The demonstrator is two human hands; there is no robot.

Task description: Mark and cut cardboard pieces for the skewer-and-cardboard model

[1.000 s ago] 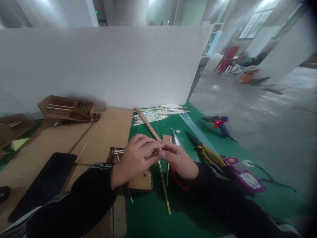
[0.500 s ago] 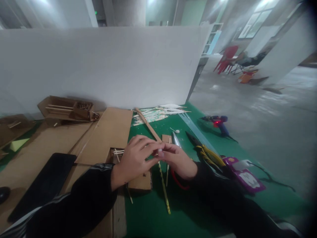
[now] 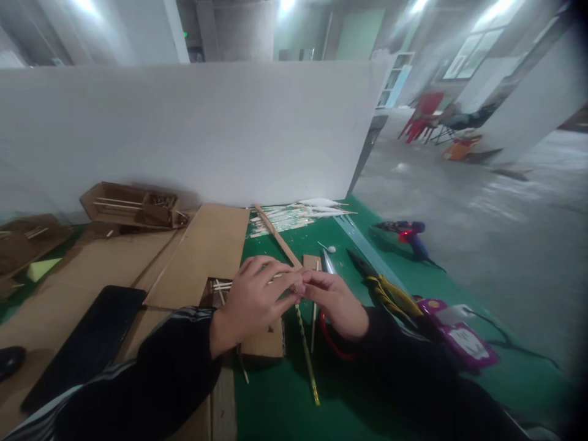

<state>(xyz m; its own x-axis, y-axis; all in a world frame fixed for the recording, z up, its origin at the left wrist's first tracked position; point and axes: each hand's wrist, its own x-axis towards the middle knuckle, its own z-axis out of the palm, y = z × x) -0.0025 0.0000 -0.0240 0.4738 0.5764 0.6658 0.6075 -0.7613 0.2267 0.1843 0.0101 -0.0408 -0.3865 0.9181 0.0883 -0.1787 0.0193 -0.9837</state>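
My left hand (image 3: 257, 300) and my right hand (image 3: 333, 297) meet fingertip to fingertip over the green tabletop. Both are closed in a pinch, and whatever small thing lies between the fingers is too hidden to name. Below them a long yellowish twisted rod (image 3: 307, 361), like a drill bit, points toward me. A cardboard box (image 3: 264, 340) with thin wooden sticks (image 3: 223, 285) at its opening lies beneath my left hand. Red scissor-like handles (image 3: 331, 342) show partly under my right wrist. A small piece of cardboard (image 3: 312, 262) lies just beyond the fingertips.
Yellow-handled pliers (image 3: 383, 288), a purple device (image 3: 459, 337) with a cable, and a blue glue gun (image 3: 408, 236) lie to the right. White-tipped sticks (image 3: 294, 217) lie at the back. Cardboard sheets (image 3: 202, 251) and a black phone-like slab (image 3: 87, 343) are left. A white partition (image 3: 206, 128) stands behind.
The view has tilted slightly, so the whole scene sits a little lower and to the right. Both hands stay together; a small white spot seen earlier between the fingertips is now less visible.
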